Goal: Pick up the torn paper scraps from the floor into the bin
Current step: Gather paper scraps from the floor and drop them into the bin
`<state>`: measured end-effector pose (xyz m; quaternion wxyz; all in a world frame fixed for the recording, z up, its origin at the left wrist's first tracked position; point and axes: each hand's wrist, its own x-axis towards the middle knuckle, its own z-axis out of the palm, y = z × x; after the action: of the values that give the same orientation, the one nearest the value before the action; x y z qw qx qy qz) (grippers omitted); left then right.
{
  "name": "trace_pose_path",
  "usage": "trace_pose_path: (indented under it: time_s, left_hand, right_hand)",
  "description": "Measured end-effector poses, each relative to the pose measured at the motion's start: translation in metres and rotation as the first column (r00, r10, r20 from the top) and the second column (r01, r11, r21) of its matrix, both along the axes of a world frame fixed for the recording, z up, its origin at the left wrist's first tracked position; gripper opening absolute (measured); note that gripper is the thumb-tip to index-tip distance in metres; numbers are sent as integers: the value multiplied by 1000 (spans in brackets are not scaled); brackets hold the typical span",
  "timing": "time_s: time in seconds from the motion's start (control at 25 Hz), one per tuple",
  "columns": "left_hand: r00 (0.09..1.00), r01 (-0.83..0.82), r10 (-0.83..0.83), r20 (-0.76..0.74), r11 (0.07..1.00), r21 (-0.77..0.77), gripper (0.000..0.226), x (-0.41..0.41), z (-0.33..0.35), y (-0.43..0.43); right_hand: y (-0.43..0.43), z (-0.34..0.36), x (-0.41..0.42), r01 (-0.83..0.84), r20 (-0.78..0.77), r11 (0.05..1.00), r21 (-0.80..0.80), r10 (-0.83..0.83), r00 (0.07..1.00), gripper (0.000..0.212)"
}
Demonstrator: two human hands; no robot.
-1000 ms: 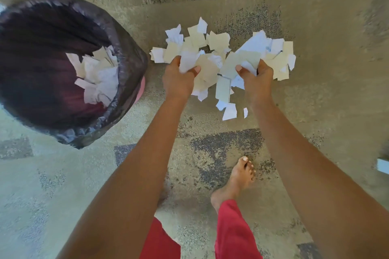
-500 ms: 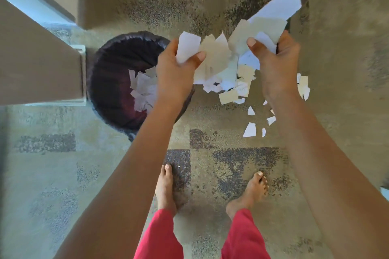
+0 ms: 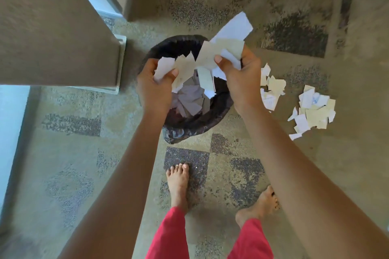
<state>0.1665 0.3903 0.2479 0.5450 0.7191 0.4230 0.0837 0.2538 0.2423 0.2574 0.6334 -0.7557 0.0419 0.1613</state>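
Both hands are working directly over the bin (image 3: 189,126), which is standing on the carpet (image 3: 69,174) w/ a black liner (image 3: 179,136) folded over its rim. Left hand (image 3: 154,88) is clenching a bunch of torn scraps, thumb pressing on top, fingers underneath. Right hand (image 3: 242,84) is clenching the other end of the same bundle of scraps (image 3: 210,54), thumb on top. Bundle is spanning hand to hand above the bin opening; one large white sheet piece (image 3: 235,27) is sticking up and away past the far rim. A few strips are hanging down from the bundle toward the bin interior.

Inside the bin: more scraps (image 3: 189,101) are lying at the bottom.

On the carpet, right of the bin: two loose clusters are lying uncollected. Nearer cluster (image 3: 271,88) is sitting just beside the right hand/wrist; second cluster (image 3: 311,109) is lying farther right, apart from the first.

Person is standing barefoot, both feet near the bin's near side, red trouser legs (image 3: 168,235) showing at btm edge. A wall corner (image 3: 52,27) w/ pale trim is standing left of the bin.
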Motion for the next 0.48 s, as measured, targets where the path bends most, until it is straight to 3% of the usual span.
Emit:
trace_pose_path:
  time_s: [0.48]
  left_hand:
    - [960,110,-78,-270,988,106,17,-7,-59,-8]
  right_hand:
    - [28,-83,-33,-114,-16,890,-441,119,993,16]
